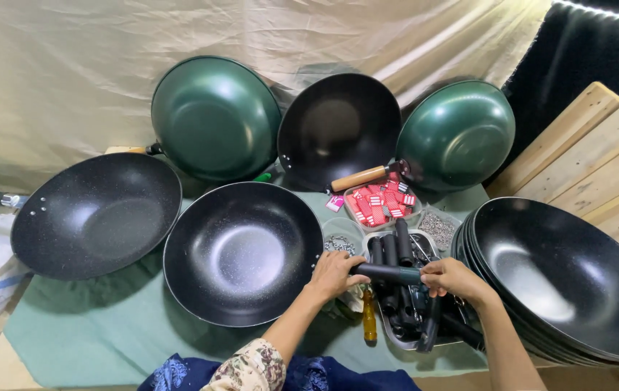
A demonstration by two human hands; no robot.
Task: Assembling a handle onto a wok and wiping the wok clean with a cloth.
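Note:
A black speckled wok [243, 253] lies on the green cloth in front of me. My left hand [333, 274] grips its right rim where a black handle [389, 273] meets it. My right hand [454, 279] holds the outer end of that same handle, which lies level between both hands. Under the hands sits a metal tray [399, 339] with several more black handles [394, 249]. A screwdriver with an amber grip [369, 321] lies just below my left hand.
Another black wok [96, 215] lies at the left. Two green woks [215, 119] [456, 135] and a black one [338, 130] lean on the beige backdrop. A stack of handleless black woks [562, 279] stands at the right, wooden planks [599, 156] behind it. Tubs hold red packets [380, 204] and small metal parts [437, 229].

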